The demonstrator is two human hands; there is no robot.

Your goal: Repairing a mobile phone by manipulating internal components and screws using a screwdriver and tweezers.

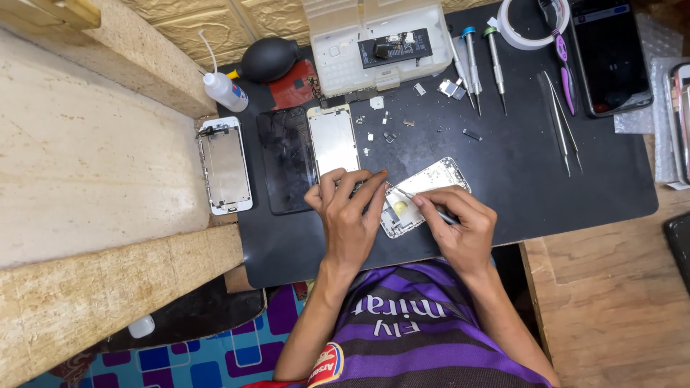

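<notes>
You braced left hand [350, 215] flat on phone housing [424, 195], which lay at black mat [517, 165] near edge. Right hand [460, 226] pinched tweezers [420, 201], tips inside housing. Best kept wrist planted, tips low, pressure light.

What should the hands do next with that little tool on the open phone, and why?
Probably lower the tweezers a touch further into the open phone shell. The right hand pinches them with the tip aimed inside the shell, while the left hand presses on the shell's edge to steady it. What the tip is reaching for is too small to tell.
</notes>
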